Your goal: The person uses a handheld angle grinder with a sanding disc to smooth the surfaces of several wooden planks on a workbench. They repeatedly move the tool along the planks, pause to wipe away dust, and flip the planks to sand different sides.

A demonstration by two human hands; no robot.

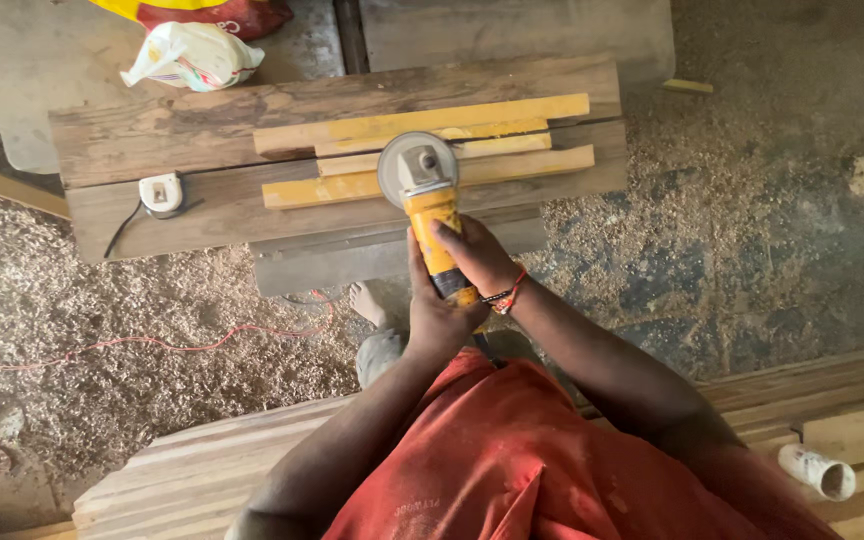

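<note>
A yellow angle grinder (430, 218) with a round grey sanding disc (417, 168) rests over several yellow wooden strips (422, 150) laid on a dark plank workbench (152, 135). My left hand (434, 318) wraps the grinder's rear handle from below. My right hand (479, 257), with a beaded bracelet at the wrist, grips the yellow body just ahead of it. The disc covers the middle of the strips.
A tape measure (160, 193) lies on the bench at left. A white plastic bag (192, 55) sits behind the bench. Wood shavings cover the ground, crossed by a red cord (152, 343). Stacked planks (192, 470) lie near me, with a white cup (818, 471) at right.
</note>
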